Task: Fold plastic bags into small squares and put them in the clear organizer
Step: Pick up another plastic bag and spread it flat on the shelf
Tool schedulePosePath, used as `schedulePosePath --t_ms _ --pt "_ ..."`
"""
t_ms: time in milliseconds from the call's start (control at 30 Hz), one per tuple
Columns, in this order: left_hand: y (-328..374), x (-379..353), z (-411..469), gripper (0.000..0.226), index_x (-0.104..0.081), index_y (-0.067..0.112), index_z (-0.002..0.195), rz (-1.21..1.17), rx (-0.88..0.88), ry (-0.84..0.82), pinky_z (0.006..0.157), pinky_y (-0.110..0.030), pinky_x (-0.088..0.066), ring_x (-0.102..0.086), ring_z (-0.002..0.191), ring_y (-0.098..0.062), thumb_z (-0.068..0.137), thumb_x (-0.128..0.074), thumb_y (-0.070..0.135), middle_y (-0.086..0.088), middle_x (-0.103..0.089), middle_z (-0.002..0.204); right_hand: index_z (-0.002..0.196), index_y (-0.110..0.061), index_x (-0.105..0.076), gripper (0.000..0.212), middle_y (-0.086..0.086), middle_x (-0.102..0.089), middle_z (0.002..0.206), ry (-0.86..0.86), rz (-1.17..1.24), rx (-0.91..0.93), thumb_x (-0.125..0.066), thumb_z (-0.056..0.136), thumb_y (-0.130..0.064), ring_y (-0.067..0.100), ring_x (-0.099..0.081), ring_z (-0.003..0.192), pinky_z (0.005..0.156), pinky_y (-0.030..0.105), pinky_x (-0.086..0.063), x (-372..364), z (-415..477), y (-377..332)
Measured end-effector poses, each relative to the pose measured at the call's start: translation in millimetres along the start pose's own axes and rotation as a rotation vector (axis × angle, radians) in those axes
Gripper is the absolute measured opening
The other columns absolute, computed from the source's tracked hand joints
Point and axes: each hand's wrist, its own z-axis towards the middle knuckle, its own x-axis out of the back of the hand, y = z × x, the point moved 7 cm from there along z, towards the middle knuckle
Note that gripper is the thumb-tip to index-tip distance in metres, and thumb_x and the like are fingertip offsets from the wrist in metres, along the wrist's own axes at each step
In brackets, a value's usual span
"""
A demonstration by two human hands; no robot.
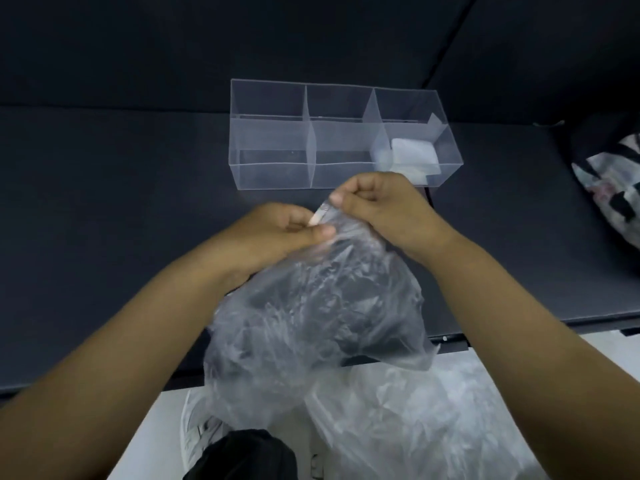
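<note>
Barely underway, by the look of it: folded squares [412, 155] lying in only the near right compartment of the clear organizer [270, 164]. Yet to be folded: a crumpled plastic bag [311, 306], hanging in mid-air just in front of the organizer, plus a heap of more bags [433, 410] below. Pinching the bag's top edge with curled fingers [323, 233] of left hand [277, 226] and right hand [377, 202], raised close together, forearms spread wide.

Patterned cloth [609, 188] cut off right; folded bags [412, 155] count unclear.
</note>
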Motion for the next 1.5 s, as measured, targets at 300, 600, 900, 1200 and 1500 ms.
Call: schedulePosePath --t_ms 300,600,900,1200,1500 --pt "-64.8 70.2 4.8 0.01 -0.075 0.018 0.09 -0.308 0.125 0.527 0.059 -0.022 -0.056 -0.069 0.066 -0.011 0.081 -0.074 0.021 -0.002 -0.075 0.08 0.115 -0.037 -0.059 0.053 -0.015 -0.057 0.118 -0.072 -0.092 -0.127 -0.07 0.065 -0.047 -0.003 -0.054 0.11 0.093 0.017 -0.044 27.7 -82.4 67.6" --pt "-68.7 79.7 9.7 0.015 -0.076 0.013 0.081 -0.445 0.139 0.625 0.058 -0.026 -0.056 -0.066 0.055 -0.017 0.08 -0.076 0.027 -0.007 -0.073 0.069 0.112 -0.05 -0.06 0.055 -0.02 -0.043 0.11 -0.074 -0.172 -0.069 -0.075 0.059 -0.052 -0.003 -0.049 0.102 0.086 0.007 -0.04 9.0 -95.1 68.8" --pt "-69.2 86.8 7.9 0.011 -0.073 0.017 0.073 -0.406 0.102 0.697 0.049 -0.019 -0.051 -0.064 0.049 -0.01 0.082 -0.075 0.025 0.0 -0.07 0.06 0.086 -0.036 -0.069 0.018 -0.013 -0.046 0.1 0.004 -0.267 -0.002 -0.079 0.075 -0.027 0.004 -0.052 0.089 0.08 0.01 -0.042 1.0 -98.8 71.4" --pt "-65.0 116.2 6.0 0.023 -0.064 0.018 0.069 -0.292 0.076 0.818 0.038 -0.011 -0.043 -0.056 0.037 0.001 0.092 -0.064 0.02 0.011 -0.062 0.044 0.074 -0.007 -0.06 0.021 0.002 -0.064 0.059 0.119 0.127 -0.064 -0.064 0.084 -0.025 0.01 -0.061 0.059 0.062 0.014 -0.048 68.1 -73.0 80.4" --pt "-60.8 99.5 12.4 0.013 -0.057 0.015 0.091 -0.452 0.06 0.665 0.064 -0.024 -0.057 -0.071 0.076 -0.015 0.096 -0.057 0.027 -0.011 -0.069 0.091 0.125 -0.018 -0.049 0.039 -0.008 -0.059 0.098 0.752 0.069 -0.088 -0.066 0.09 -0.023 -0.007 -0.056 0.083 0.074 0.007 -0.043 119.1 -51.5 81.9"
